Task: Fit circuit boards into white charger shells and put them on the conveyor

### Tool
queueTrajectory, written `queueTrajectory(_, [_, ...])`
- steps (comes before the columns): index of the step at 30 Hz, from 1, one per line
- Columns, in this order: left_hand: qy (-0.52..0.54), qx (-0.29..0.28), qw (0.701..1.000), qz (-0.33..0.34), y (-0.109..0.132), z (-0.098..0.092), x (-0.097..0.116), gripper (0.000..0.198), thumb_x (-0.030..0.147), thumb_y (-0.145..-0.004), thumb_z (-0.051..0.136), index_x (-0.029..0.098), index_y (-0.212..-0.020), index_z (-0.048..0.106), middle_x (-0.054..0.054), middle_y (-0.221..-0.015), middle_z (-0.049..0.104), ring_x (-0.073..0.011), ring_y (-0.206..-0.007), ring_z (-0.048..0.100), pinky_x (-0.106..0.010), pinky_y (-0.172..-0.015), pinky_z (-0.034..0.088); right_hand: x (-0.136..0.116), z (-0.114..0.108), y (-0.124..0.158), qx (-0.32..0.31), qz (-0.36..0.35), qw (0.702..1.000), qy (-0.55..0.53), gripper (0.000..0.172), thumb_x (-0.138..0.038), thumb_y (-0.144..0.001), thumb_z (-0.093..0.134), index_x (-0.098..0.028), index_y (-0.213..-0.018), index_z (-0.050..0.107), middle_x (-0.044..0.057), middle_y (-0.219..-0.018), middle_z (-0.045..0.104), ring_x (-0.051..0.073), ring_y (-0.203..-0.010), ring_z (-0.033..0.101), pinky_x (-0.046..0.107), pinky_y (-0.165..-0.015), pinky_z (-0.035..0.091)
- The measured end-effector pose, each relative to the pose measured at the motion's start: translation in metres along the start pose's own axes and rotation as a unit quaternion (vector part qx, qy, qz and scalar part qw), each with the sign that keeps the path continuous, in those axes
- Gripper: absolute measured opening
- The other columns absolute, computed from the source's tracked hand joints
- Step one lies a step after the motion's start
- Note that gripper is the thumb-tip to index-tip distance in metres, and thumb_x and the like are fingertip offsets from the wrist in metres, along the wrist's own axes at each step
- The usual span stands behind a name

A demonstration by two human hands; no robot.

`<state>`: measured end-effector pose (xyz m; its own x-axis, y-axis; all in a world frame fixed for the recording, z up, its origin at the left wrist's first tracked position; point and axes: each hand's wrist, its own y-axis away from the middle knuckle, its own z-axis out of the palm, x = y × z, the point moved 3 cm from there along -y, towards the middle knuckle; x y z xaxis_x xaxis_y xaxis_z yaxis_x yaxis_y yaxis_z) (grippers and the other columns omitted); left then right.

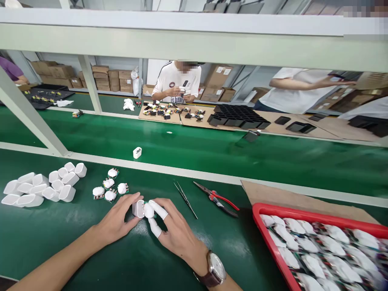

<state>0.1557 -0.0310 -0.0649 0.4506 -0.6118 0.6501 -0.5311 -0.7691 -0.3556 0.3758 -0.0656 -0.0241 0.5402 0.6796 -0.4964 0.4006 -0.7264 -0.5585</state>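
My left hand [123, 216] is closed on a white plastic housing [138, 208], its open end facing right. Between the thumb and fingers of my right hand [171, 222] is a small circuit board with a white padded top [148, 210]. White finger cots cover the fingertips of that hand. The board's left end meets the mouth of the housing; how far it sits inside is hard to see. Just beyond my left hand lie several similar boards [110, 195]. Farther left stand several empty white housings [67, 193].
Tweezers [186, 200] and red-handled long-nose pliers [216, 198] lie right of my hands. A red tray [263, 230] full of padded boards stands at the right. Beyond a metal rail, one white housing [137, 152] sits on the green belt [194, 149]. Co-workers [178, 83] are across it.
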Motion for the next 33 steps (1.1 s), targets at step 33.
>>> queueTrajectory(33, [0.127,-0.117,0.98,-0.1,0.0059,0.0066,0.0001,0.075,0.031,-0.102,0.064,0.034,-0.165,0.022,-0.008,-0.159,0.056,-0.0268,-0.147,0.054,-0.049,-0.118,0.052,-0.0096,0.0058,-0.0037,-0.085,-0.035,0.995,0.046,0.036,-0.024,-0.103,0.064,-0.024,-0.139,0.057,0.015,-0.141,0.064,0.033,-0.131,0.06,0.054,-0.101,0.061])
